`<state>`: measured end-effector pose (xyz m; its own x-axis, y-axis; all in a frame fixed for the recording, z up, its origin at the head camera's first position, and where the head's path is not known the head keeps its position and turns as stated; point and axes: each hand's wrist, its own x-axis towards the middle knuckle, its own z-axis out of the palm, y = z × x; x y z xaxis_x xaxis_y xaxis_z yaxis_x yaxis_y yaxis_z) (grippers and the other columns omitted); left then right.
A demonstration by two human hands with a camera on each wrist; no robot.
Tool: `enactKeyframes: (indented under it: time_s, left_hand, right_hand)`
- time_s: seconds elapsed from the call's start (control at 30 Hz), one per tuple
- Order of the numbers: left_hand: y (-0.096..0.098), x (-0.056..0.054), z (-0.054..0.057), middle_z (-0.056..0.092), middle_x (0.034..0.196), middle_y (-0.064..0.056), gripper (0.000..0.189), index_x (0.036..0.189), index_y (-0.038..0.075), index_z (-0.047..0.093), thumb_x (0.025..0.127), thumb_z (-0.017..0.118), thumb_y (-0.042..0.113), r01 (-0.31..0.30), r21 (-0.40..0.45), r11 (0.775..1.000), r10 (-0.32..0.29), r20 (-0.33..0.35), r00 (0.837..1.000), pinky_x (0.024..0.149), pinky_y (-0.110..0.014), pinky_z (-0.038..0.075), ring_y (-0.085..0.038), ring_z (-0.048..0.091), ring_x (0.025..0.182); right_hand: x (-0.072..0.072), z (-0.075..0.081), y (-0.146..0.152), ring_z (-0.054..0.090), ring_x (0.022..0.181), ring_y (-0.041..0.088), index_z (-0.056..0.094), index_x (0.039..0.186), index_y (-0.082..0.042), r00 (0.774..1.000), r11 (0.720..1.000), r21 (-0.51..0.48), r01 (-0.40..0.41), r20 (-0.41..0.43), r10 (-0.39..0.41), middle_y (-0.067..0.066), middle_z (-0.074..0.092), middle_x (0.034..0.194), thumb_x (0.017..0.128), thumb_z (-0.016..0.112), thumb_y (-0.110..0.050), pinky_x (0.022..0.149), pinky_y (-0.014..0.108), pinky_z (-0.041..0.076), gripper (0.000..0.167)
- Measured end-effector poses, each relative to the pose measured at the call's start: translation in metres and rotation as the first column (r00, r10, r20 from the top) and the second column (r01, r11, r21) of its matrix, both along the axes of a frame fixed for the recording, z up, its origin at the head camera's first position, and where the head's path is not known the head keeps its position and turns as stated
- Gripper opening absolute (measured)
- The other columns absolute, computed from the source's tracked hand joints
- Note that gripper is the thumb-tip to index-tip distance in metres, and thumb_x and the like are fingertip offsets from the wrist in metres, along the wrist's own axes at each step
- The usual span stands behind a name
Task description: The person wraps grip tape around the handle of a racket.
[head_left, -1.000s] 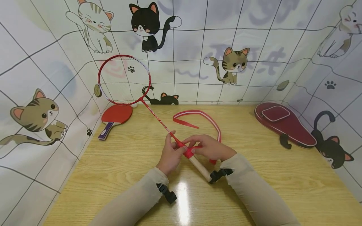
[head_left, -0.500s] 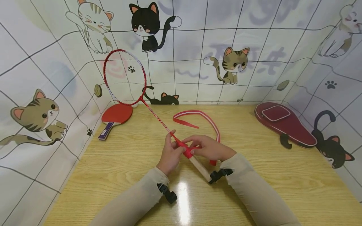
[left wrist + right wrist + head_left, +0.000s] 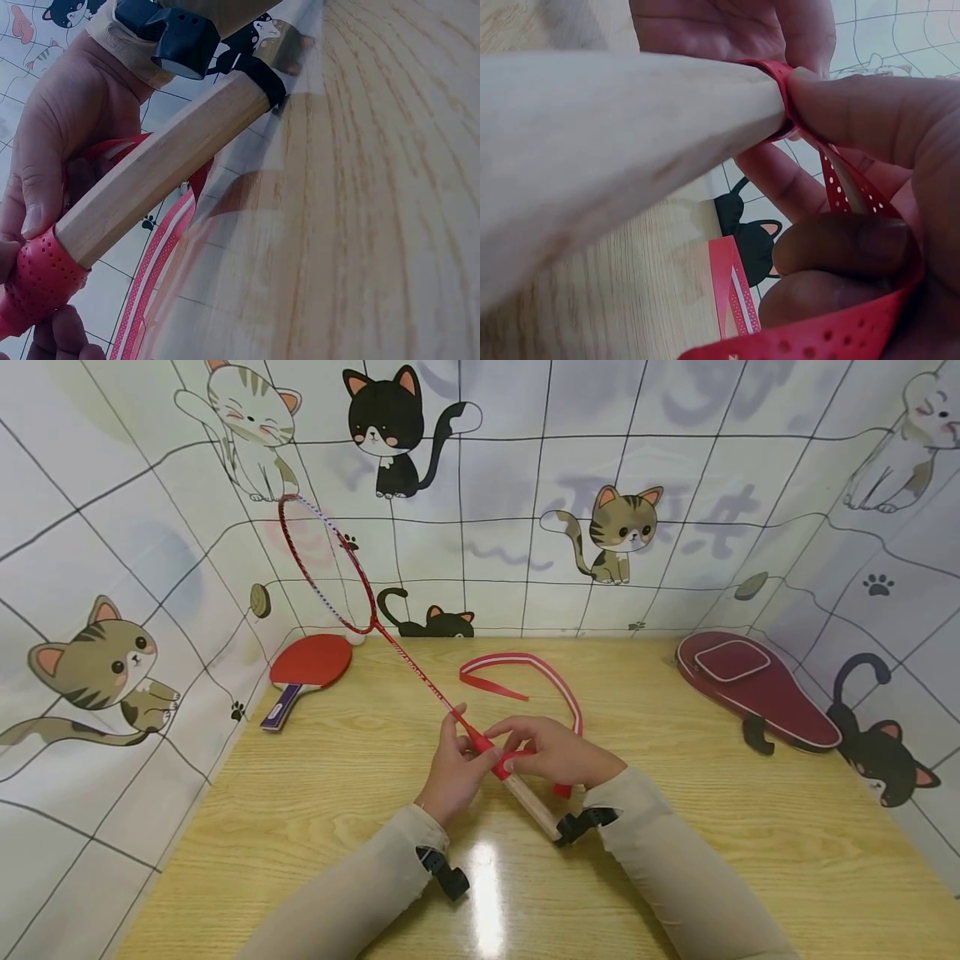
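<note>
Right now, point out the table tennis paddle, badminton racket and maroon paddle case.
Table tennis paddle (image 3: 312, 662): head view, red rubber face.
Badminton racket (image 3: 412, 667): head view, red shaft.
Maroon paddle case (image 3: 763, 697): head view, front panel.

White glare (image 3: 486, 893) is thrown toward the near edge of the table (image 3: 637, 693); in the dimmer right wrist view, the handle (image 3: 592, 150) is blurred.

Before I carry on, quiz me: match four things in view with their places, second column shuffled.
1. Red-framed badminton racket with a bare wooden handle
2. Perforated red tape with a white stripe
3. Rounded red table-tennis paddle with a purple handle
4. Dark red teardrop-shaped case

A. Lying at the back right of the table
B. Held up in the left hand
C. Lying at the back left
D. Partly wound round the racket's handle

Pairs: 1-B; 2-D; 3-C; 4-A
</note>
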<state>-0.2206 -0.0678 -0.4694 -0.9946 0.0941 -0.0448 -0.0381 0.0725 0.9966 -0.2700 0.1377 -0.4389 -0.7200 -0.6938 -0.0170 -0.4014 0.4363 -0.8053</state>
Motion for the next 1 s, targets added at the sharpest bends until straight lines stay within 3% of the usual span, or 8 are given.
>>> enactKeyframes:
  time_s: [0.3, 0.67, 0.9, 1.0]
  left_hand:
    - [0.0002, -0.002, -0.0024, 0.067, 0.119, -0.02, 0.085, 0.164, 0.025, 0.016, 0.099, 0.07, 0.011, 0.003, 0.047, 0.999, -0.002, -0.015, 1.0, 0.087, -0.029, 0.056, -0.027, 0.073, 0.102]
    - [-0.0001, -0.0011, -0.0005, 0.06, 0.133, -0.029, 0.084, 0.163, 0.024, 0.014, 0.098, 0.065, 0.006, 0.027, 0.097, 0.995, -0.026, -0.02, 0.999, 0.094, -0.032, 0.056, -0.029, 0.068, 0.111]
    - [-0.001, -0.0018, -0.0022, 0.061, 0.133, -0.027, 0.085, 0.163, 0.024, 0.014, 0.097, 0.065, 0.005, 0.041, 0.104, 0.994, -0.038, -0.029, 0.999, 0.095, -0.031, 0.054, -0.028, 0.066, 0.112]
    - [-0.0007, -0.0011, -0.0021, 0.062, 0.134, -0.026, 0.085, 0.162, 0.025, 0.015, 0.096, 0.063, 0.004, 0.047, 0.113, 0.992, -0.043, -0.032, 0.999, 0.094, -0.032, 0.054, -0.029, 0.066, 0.112]
  right_hand:
    - [-0.0007, -0.0012, 0.0001, 0.068, 0.092, 0.022, 0.064, 0.142, -0.03, 0.999, 1.0, -0.017, 0.0, 0.032, 0.001, -0.003, 0.072, 0.108, 0.1, 0.07, -0.011, 0.08, 0.039, 0.056, 0.047]
    - [-0.0018, 0.0007, 0.0018, 0.066, 0.085, 0.024, 0.064, 0.143, -0.025, 0.999, 1.0, -0.024, 0.02, 0.037, -0.019, 0.0, 0.072, 0.108, 0.1, 0.067, -0.005, 0.065, 0.034, 0.052, 0.048]
    - [0.0, 0.0013, 0.0013, 0.071, 0.107, 0.02, 0.061, 0.147, -0.027, 0.995, 0.999, -0.027, 0.027, 0.093, -0.025, 0.0, 0.075, 0.118, 0.1, 0.067, -0.005, 0.086, 0.039, 0.057, 0.052]
    - [0.0004, 0.0014, 0.0012, 0.071, 0.107, 0.021, 0.061, 0.147, -0.029, 0.995, 0.999, -0.036, 0.018, 0.101, -0.015, 0.0, 0.075, 0.118, 0.1, 0.068, -0.006, 0.085, 0.04, 0.057, 0.052]
